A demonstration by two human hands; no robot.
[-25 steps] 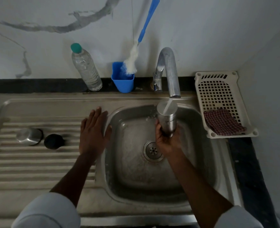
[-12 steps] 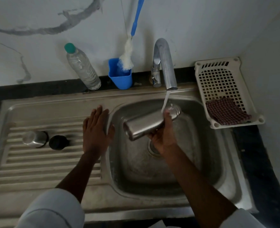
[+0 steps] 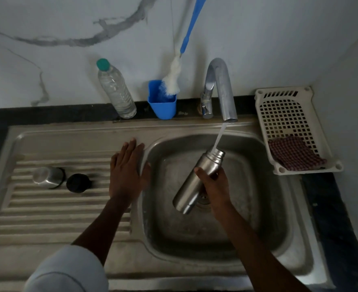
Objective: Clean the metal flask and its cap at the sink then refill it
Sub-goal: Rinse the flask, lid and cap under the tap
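Note:
My right hand grips the metal flask around its middle over the sink basin. The flask is tilted, mouth up and to the right, and water from the tap runs onto its open neck. My left hand rests flat, fingers straight, on the sink's ridge beside the basin. On the ribbed drainboard to the left lie a steel cap and a black inner cap.
Against the wall stand a clear plastic bottle with a green lid and a blue cup holding a blue-handled bottle brush. A white plastic basket with a checked cloth sits right of the sink.
The flask went from upright under the tap to tipped nearly flat, and is now raised part way with its mouth back under the stream. The left hand stayed put.

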